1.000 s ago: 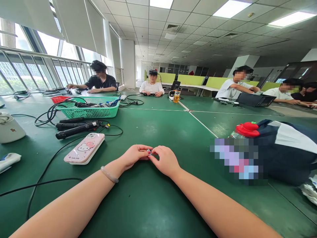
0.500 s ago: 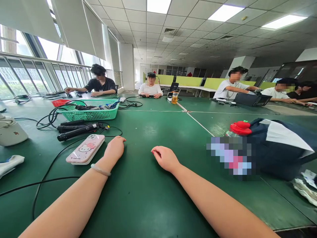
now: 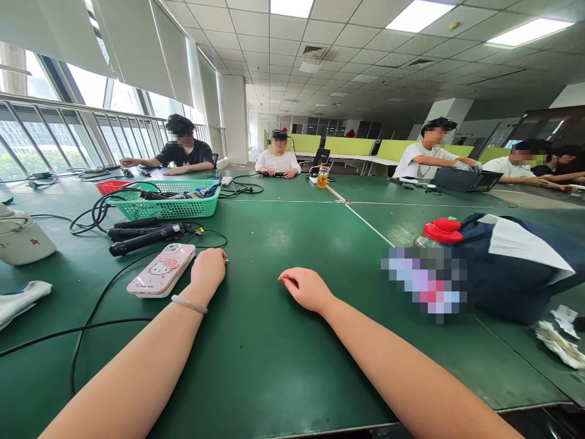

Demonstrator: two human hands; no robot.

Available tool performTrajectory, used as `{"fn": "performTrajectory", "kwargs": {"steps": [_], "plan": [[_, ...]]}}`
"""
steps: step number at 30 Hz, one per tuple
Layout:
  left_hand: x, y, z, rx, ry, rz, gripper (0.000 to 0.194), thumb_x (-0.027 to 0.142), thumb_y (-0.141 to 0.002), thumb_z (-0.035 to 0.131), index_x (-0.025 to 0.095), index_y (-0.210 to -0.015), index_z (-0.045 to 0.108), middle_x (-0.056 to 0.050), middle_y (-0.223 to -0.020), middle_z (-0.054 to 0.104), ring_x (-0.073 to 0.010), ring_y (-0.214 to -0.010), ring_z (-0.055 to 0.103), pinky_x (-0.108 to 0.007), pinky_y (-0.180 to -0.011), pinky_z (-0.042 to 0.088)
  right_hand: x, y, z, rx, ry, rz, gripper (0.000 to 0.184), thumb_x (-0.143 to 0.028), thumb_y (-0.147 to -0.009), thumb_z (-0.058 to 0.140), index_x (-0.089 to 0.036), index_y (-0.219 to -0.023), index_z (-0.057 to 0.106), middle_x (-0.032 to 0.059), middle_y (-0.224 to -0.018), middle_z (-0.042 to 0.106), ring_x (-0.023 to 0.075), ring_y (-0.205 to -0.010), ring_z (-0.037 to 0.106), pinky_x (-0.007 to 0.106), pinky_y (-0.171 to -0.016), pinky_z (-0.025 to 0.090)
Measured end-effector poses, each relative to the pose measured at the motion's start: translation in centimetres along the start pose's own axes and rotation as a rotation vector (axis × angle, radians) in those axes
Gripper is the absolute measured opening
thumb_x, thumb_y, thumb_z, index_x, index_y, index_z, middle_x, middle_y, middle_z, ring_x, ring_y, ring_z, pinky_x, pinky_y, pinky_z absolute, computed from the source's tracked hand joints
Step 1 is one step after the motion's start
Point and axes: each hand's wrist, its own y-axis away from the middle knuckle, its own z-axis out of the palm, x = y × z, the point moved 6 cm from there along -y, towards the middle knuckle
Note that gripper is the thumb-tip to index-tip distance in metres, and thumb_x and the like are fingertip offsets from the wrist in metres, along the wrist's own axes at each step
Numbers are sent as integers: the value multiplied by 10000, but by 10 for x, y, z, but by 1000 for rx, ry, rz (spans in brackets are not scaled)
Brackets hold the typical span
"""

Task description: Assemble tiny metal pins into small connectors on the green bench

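My left hand [image 3: 209, 269] rests on the green table [image 3: 256, 378] in a loose fist, its knuckles facing up and a pale bangle [image 3: 189, 304] on the wrist. Close by its outer side lies a phone in a pink cartoon-cat case [image 3: 162, 271], apparently not held. Across a strip of bare tabletop, my right hand [image 3: 307, 288] lies with its fingers curled and the tips drawn together near the thumb. Nothing shows in either hand, though the undersides of the fingers are hidden.
Black stick-like devices [image 3: 148, 238] with cables and a green basket [image 3: 169, 206] stand ahead left. To the right are a red-lidded bottle [image 3: 442, 231] and a dark bag [image 3: 512, 274]. A white pot [image 3: 22, 238] is far left. Several people sit around the table.
My left hand has curled in a little more and its fingertips have drawn back. The right hand stays nearly in place. The camera view has shifted slightly.
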Motion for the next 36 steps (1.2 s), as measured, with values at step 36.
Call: {"fn": "performTrajectory", "kwargs": {"steps": [36], "plan": [[119, 64, 9, -531, 1370, 247, 285, 239, -794, 458, 148, -1000, 633, -48, -859, 665, -147, -836, 590, -305, -847, 431, -12, -2, 16, 6, 161, 100, 203, -355, -754, 622, -165, -817, 590, 67, -869, 599, 203, -874, 530, 324, -787, 426]]}}
